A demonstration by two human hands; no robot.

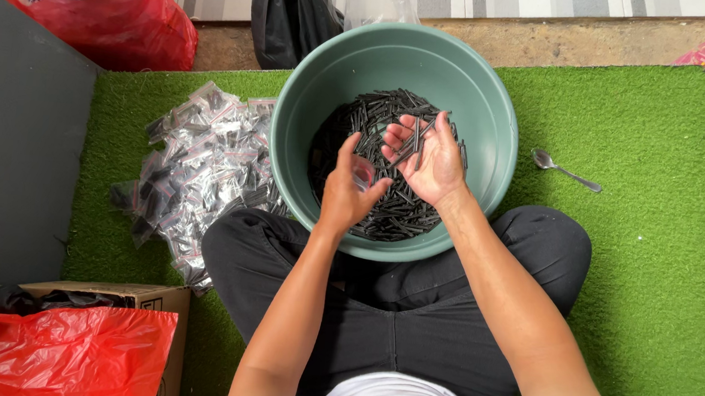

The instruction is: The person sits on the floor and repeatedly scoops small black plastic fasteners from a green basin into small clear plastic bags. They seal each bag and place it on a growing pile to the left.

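A green plastic basin (497, 126) sits on the artificial grass between my knees, its bottom covered with several short black sticks (378, 110). My right hand (427, 158) is cupped palm up over the basin and holds a few of those black sticks. My left hand (349, 191) hovers beside it, fingers pinched on a small clear plastic bag (363, 173). Both hands are above the basin's middle, almost touching each other.
A heap of small filled clear bags (200, 166) lies left of the basin. A metal spoon (564, 169) rests on the grass (666, 254) to the right. Red plastic bags (53, 350) and a cardboard box (174, 310) stand lower left; another red bag (120, 12) and a black bag (289, 7) sit behind.
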